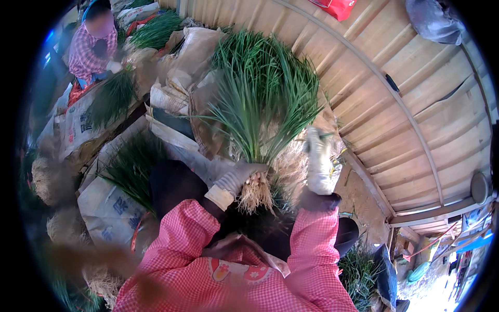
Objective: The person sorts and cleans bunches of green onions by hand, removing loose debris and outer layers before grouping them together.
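My left hand (240, 178), in a pale striped glove, is wrapped round the lower stems of a bunch of green onions (253, 138). The bunch stands upright, long leaves fanning upward; its pale bulbs and stringy roots (255, 195) stick out below the hand. Right of the bunch is my right hand (318, 162) in a whitish glove, raised and apart from the bulbs. Motion blurs its fingers, and a bit of green leaf (326, 135) shows beside them. Behind the held bunch, a thick heap of the same greens (275, 65) overlaps with its leaves.
Woven sacks (112, 216) lie at left, with more greens (132, 169) on them. At the upper left another person (93, 52) in a checked shirt handles a bunch (114, 99). A ribbed wall (384, 109) curves along the right. Loose greens (358, 275) lie at lower right.
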`<control>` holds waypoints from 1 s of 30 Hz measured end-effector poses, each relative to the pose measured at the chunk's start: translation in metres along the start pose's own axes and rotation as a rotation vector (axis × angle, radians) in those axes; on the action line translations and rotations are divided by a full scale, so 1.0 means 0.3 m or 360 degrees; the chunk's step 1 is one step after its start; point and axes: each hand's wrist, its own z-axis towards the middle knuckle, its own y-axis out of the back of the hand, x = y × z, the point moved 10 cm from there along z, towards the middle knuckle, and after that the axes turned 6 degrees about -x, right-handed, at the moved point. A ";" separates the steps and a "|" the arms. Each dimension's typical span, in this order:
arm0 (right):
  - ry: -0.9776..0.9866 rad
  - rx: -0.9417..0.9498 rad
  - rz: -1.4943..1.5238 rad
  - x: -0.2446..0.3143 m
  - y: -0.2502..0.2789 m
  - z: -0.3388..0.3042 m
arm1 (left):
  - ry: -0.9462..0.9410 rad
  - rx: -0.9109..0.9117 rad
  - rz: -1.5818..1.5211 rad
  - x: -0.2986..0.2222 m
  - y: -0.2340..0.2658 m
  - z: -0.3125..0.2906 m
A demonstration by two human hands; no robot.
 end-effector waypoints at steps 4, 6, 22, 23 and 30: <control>0.0052 0.0306 -0.0581 -0.172 -0.102 0.038 | 0.0079 0.0024 -0.0022 -0.050 -0.047 -0.047; 0.0304 0.0080 -0.0207 -0.228 -0.078 0.052 | -0.0027 -0.0068 0.0010 -0.065 -0.030 -0.043; -0.0197 0.0470 -0.1547 -0.445 0.289 -0.020 | 0.0073 0.0232 -0.0441 -0.206 -0.028 -0.173; 0.0580 0.0544 -0.1813 -0.420 0.215 -0.091 | 0.0037 0.0250 -0.0577 -0.289 -0.031 -0.244; 0.0440 0.0918 -0.0430 0.063 -0.361 -0.241 | -0.0069 0.0219 -0.0731 -0.422 0.032 -0.358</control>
